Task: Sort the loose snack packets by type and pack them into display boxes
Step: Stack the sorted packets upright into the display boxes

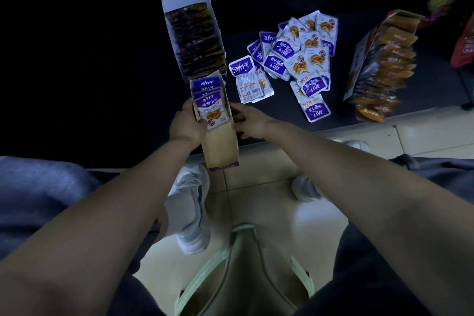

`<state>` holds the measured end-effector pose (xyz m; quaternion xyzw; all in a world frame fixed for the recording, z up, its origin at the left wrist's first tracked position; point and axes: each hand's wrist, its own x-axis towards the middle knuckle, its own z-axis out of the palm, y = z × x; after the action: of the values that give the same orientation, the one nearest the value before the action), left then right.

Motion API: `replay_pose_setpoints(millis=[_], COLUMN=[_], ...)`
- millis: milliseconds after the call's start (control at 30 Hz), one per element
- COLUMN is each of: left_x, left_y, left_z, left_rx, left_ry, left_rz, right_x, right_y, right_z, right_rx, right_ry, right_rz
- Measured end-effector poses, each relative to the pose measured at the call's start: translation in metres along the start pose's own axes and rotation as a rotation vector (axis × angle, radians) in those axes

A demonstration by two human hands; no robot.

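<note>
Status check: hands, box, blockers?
Left hand and right hand grip the box sides. Box part filled, near end bare. Loose packets piled to its right. Full dark box at its far end.

Both forearms are reaching far and converging — left hand (pixel 186 124) and right hand (pixel 250 122) are clasping a display box (pixel 221 146), fingers curled.

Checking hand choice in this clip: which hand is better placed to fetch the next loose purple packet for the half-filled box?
Right, probably. The right hand sits beside the box, on the side nearest the loose purple packets; the left hand holds the packed packets in place.
</note>
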<state>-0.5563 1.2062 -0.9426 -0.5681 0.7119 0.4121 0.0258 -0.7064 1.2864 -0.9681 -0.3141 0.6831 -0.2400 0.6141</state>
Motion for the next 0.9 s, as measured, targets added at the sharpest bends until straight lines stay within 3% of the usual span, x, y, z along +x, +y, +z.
replay_pose_setpoints(millis=[133, 200, 267, 400, 533, 667, 833, 900], left_x=[-0.012, -0.022, -0.027, -0.02, 0.003, 0.03, 0.061, 0.063], left_y=[0.009, 0.021, 0.036, 0.07, 0.09, 0.1, 0.094, 0.091], left_z=[-0.003, -0.004, 0.0, 0.03, 0.073, 0.1, 0.119, 0.126], left_rx=[0.128, 0.16, 0.131, 0.092, 0.218, 0.453, 0.58, 0.588], left_ry=[0.209, 0.362, 0.38, 0.043, -0.272, -0.319, -0.399, -0.398], left_rz=[-0.002, 0.158, 0.325, 0.444, 0.373, 0.324, 0.259, 0.259], right_x=[-0.008, -0.015, -0.019, -0.021, -0.025, -0.019, 0.0, 0.002], right_y=[0.004, 0.005, 0.01, 0.033, 0.063, 0.079, 0.095, 0.1], right_z=[-0.009, -0.019, -0.032, -0.068, -0.103, -0.127, -0.129, -0.124], right_rx=[0.047, 0.05, 0.046, -0.01, -0.182, -0.356, -0.501, -0.597], right_ry=[0.03, 0.055, 0.12, 0.337, 0.524, 0.635, 0.497, 0.61], right_rz=[0.052, 0.059, 0.072, 0.118, 0.193, 0.133, 0.159, 0.124])
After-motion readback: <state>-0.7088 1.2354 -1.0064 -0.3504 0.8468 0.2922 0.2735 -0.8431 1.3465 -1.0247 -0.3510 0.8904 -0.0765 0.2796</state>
